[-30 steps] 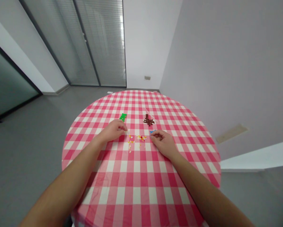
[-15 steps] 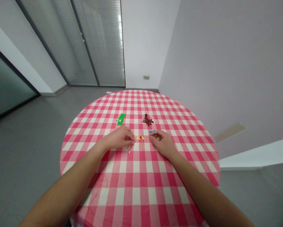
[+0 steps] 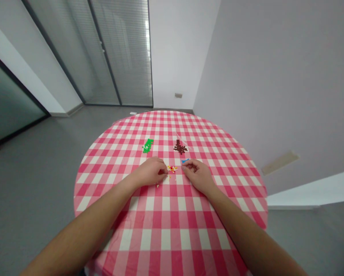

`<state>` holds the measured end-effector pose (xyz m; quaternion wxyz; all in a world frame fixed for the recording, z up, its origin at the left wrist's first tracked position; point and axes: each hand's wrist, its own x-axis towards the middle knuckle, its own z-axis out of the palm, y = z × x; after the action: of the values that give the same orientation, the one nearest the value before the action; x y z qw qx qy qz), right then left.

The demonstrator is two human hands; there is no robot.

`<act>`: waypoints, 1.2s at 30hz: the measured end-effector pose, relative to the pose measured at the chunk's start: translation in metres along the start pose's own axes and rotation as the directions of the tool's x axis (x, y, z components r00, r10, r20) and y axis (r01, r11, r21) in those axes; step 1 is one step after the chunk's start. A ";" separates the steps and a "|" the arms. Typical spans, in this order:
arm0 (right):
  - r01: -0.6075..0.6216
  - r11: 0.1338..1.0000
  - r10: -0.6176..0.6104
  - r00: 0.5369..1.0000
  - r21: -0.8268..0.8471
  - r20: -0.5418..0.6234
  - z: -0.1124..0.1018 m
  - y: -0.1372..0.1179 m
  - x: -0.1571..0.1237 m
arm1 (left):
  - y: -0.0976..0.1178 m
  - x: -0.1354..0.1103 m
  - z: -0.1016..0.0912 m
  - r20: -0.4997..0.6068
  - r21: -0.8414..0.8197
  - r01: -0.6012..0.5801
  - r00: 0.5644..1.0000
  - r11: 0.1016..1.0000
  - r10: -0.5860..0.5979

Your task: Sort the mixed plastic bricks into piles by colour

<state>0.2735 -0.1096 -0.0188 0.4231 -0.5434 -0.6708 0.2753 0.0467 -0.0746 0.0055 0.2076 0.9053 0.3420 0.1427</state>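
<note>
Tiny mixed red, yellow and white pieces [image 3: 172, 168] lie scattered at the middle of a round table with a red-and-white checked cloth [image 3: 172, 237]. My left hand [image 3: 151, 173] rests on the cloth just left of them, fingers pinched together at the edge of the scatter. My right hand [image 3: 197, 174] lies just right of them, fingers curled in a loose pinch beside a small blue bit [image 3: 185, 161]. Farther back sit a green pile [image 3: 148, 146] and a dark brown pile [image 3: 180, 147].
The table stands in a room corner, with a pale wall [image 3: 275, 76] to the right and glass doors with blinds [image 3: 117, 53] at the back left. Grey floor [image 3: 31, 172] surrounds the table.
My left hand has slid right from near the green pile to the left edge of the mixed pieces, covering some of them. My right hand has barely moved.
</note>
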 end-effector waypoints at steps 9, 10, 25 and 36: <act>-0.001 1.000 0.001 1.000 -0.004 0.000 -0.001 0.000 0.000 | 0.000 -0.001 0.004 0.007 0.016 0.003 1.000 1.000 -0.004; -0.001 1.000 0.001 1.000 -0.006 0.001 -0.001 0.000 0.000 | -0.001 -0.001 0.002 -0.003 -0.006 0.016 1.000 1.000 -0.016; 0.013 0.999 -0.011 0.998 -0.042 0.056 0.000 -0.003 -0.001 | -0.070 -0.033 -0.044 -0.135 -0.233 0.374 0.902 0.898 -0.411; 0.279 0.939 -0.169 0.882 -0.200 0.440 -0.005 -0.015 -0.002 | -0.063 -0.023 -0.031 -0.129 -0.157 0.325 0.930 0.933 -0.345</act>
<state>0.2704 -0.1156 -0.0049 0.2255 -0.4405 -0.8340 0.2440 -0.0178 -0.0386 0.0002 0.2616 0.8039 0.4964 0.1970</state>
